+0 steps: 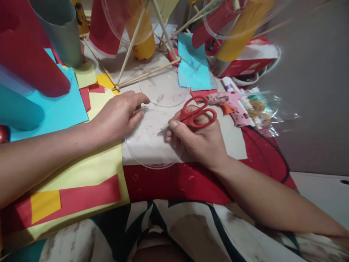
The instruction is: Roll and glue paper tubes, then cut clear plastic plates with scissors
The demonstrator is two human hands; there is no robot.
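On the cluttered table before us, in the head view, our right hand (200, 140) is clenched round red scissors (195, 115). Their long axis runs from the handles at upper right down to the blade tip at lower left, and that tip points toward our left hand and rests on a clear disc (152, 140). The disc lies flat near the table's front edge, partly over yellow paper (89, 169) and red paper (180, 182). Our left hand (120, 112) lies open, palm down, fingers pressing the disc's upper left rim; it grips nothing. A second clear disc (163, 87) lies just behind the first, beside a blue sheet (193, 65). A stick frame (147, 47) stands behind that, one stick end close to our left hand. To the right lie a pink glue gun (231, 103), a glue stick (229, 85) and a red box (245, 60); we can read no writing on any of them.
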